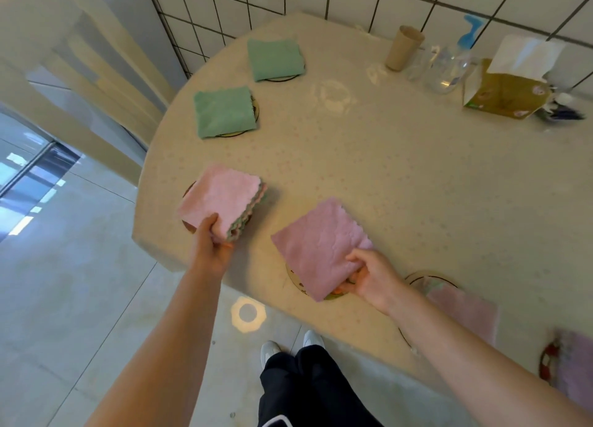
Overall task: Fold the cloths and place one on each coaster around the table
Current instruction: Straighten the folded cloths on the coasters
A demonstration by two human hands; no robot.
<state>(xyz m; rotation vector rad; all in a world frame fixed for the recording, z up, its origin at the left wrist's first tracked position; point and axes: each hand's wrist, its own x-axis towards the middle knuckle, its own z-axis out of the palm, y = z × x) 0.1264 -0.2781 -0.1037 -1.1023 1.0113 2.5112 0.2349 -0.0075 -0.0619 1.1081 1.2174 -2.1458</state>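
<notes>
My left hand (pixel 213 245) grips the near corner of a folded pink cloth (pixel 221 197) that lies over a coaster (pixel 189 226) at the table's left edge. My right hand (pixel 369 276) pinches the near corner of a second folded pink cloth (pixel 317 247), which covers a coaster (pixel 296 280) at the front edge. Two folded green cloths (pixel 224 110) (pixel 276 59) rest on coasters farther back on the left. To the right, another pink cloth (pixel 462 308) lies partly on a coaster (pixel 426 277), and a blurred cloth (pixel 574 365) sits at the far right edge.
The round beige table (pixel 385 170) stands against a tiled wall. At the back right are a cardboard tube (pixel 402 48), a clear spray bottle (pixel 452 64) and a tissue box (pixel 507 89). A chair (pixel 106 83) stands to the left. My shoes (pixel 288 346) are on the floor below.
</notes>
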